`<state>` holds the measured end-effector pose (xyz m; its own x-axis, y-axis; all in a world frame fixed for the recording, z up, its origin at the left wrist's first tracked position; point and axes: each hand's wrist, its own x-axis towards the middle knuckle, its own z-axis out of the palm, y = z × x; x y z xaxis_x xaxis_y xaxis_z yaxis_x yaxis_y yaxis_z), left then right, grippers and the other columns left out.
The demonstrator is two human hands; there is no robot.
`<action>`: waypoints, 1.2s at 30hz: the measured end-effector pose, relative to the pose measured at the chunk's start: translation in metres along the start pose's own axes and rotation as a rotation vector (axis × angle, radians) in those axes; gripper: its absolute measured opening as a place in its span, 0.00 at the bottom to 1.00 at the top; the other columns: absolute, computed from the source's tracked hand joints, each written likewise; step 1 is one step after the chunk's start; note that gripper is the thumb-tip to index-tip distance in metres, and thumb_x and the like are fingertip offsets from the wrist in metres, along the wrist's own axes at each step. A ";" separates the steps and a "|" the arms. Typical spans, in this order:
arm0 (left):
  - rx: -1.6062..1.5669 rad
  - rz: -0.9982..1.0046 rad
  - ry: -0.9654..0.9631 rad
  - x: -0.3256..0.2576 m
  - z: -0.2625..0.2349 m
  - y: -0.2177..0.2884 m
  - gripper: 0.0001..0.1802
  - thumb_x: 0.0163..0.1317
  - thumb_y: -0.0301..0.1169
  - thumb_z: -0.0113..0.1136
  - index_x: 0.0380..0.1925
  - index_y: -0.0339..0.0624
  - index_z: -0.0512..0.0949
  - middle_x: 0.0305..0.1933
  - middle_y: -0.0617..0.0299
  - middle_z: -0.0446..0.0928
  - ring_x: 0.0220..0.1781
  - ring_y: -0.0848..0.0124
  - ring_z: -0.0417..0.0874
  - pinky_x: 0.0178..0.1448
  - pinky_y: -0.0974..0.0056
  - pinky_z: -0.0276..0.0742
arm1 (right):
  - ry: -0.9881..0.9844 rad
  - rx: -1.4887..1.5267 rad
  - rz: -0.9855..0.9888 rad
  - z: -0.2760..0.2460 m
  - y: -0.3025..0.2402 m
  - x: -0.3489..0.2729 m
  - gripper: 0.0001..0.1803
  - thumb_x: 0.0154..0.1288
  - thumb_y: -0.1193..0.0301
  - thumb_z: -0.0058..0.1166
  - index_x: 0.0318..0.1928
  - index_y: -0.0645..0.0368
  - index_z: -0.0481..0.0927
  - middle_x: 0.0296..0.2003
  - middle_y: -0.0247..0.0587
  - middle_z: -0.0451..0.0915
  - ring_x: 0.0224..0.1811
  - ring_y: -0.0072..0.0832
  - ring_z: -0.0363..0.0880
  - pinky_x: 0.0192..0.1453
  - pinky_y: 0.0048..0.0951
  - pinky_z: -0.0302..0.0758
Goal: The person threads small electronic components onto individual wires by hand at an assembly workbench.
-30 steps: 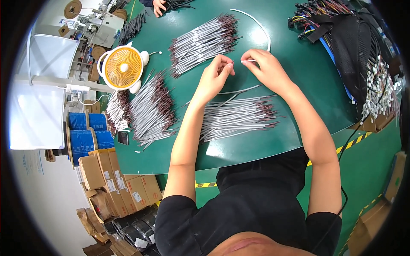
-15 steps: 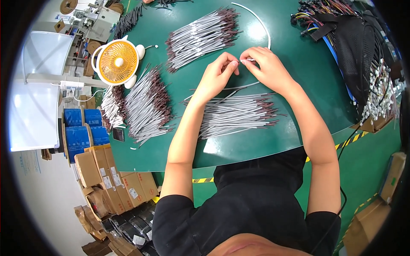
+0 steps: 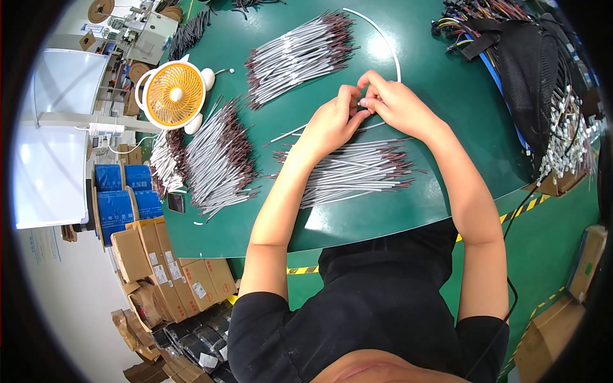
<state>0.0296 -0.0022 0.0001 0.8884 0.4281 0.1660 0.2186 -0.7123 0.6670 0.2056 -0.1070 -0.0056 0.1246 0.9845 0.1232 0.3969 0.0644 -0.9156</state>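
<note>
Above the middle of the table my left hand [image 3: 335,121] and my right hand [image 3: 396,102] meet fingertip to fingertip, both pinched closed. A thin white tube [image 3: 386,41] arcs across the table and runs in behind my right hand, which appears to hold its end. The left fingers pinch a thin grey cable [image 3: 287,135], part of which shows beside the wrist; its tip is mostly hidden by the fingers. Just below the hands lies a pile of grey cables [image 3: 354,169] with brown ends. Another taped bundle of grey cables [image 3: 300,57] rests beyond my left hand.
A yellow-and-white fan [image 3: 175,96] stands at the left, near more grey cables [image 3: 220,159], short white pieces [image 3: 169,166] and a phone [image 3: 175,203]. A black mesh bag [image 3: 523,83] and white connectors [image 3: 568,134] crowd the right. Cardboard boxes [image 3: 179,268] stack below left.
My left hand has shifted slightly nearer and to the right, its fingers curling closer against the right hand. The grey cable beside the left wrist lies at a different slant.
</note>
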 end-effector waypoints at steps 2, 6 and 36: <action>0.066 0.129 0.002 0.001 0.000 -0.008 0.10 0.74 0.29 0.63 0.43 0.36 0.73 0.36 0.52 0.80 0.35 0.55 0.81 0.44 0.56 0.79 | -0.013 0.009 -0.016 -0.002 0.000 -0.001 0.13 0.76 0.75 0.54 0.57 0.62 0.70 0.32 0.44 0.81 0.35 0.32 0.80 0.43 0.34 0.77; 0.097 0.146 -0.046 0.001 -0.005 -0.004 0.09 0.76 0.31 0.61 0.41 0.36 0.74 0.35 0.51 0.80 0.35 0.53 0.79 0.44 0.56 0.78 | -0.083 0.095 -0.004 -0.007 -0.002 0.001 0.14 0.77 0.77 0.52 0.58 0.61 0.69 0.32 0.41 0.80 0.35 0.30 0.78 0.46 0.32 0.76; -0.054 0.014 0.174 0.003 -0.008 -0.005 0.09 0.70 0.30 0.69 0.44 0.38 0.83 0.36 0.56 0.83 0.35 0.67 0.83 0.40 0.63 0.79 | 0.230 -0.072 -0.066 0.003 0.005 0.005 0.10 0.77 0.66 0.57 0.43 0.61 0.79 0.32 0.46 0.81 0.29 0.38 0.76 0.36 0.38 0.72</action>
<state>0.0274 0.0072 0.0027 0.8070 0.5111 0.2958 0.1804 -0.6903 0.7006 0.2050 -0.1014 -0.0106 0.2964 0.9151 0.2735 0.4736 0.1079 -0.8741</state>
